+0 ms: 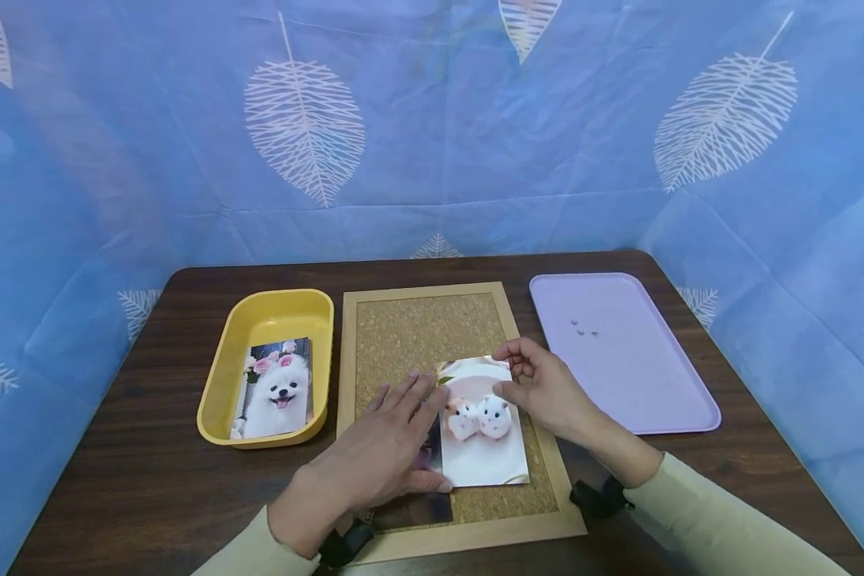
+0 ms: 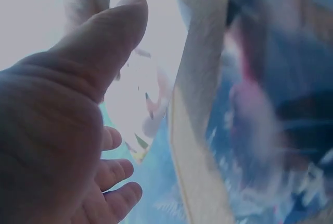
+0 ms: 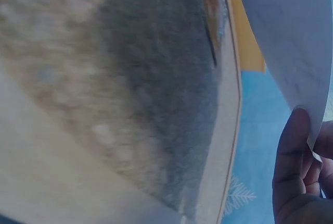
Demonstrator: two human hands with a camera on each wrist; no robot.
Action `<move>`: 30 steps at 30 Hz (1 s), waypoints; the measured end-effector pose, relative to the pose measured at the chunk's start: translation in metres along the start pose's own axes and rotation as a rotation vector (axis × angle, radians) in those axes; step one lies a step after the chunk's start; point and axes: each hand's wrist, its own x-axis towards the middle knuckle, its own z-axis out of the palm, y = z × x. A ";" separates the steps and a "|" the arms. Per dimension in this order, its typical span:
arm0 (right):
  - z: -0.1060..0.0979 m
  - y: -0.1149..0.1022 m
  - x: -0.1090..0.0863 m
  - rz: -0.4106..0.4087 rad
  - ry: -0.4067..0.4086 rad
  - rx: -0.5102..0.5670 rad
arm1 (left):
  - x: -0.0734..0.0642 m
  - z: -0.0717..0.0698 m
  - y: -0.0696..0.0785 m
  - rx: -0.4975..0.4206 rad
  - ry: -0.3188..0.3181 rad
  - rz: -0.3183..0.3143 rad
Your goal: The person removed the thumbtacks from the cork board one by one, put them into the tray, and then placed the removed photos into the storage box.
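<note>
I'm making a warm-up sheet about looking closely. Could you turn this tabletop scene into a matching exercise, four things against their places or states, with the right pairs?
Things
1. hamster photo
2. white dog photo
3. corkboard
4. tiny pieces

Places or states
A. set in a pale wooden frame
B. on the lilac tray
C. in the yellow tub
D. pinched by the right hand

Pairs: 1-D, 2-C, 3-A, 4-B

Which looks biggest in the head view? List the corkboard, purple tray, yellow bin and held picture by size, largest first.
1. Corkboard
2. Purple tray and yellow bin: too alike to rank
3. Held picture
</note>
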 end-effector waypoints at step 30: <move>0.025 -0.056 0.096 -0.036 -0.014 0.172 | -0.114 -0.060 -0.122 0.001 0.210 -0.482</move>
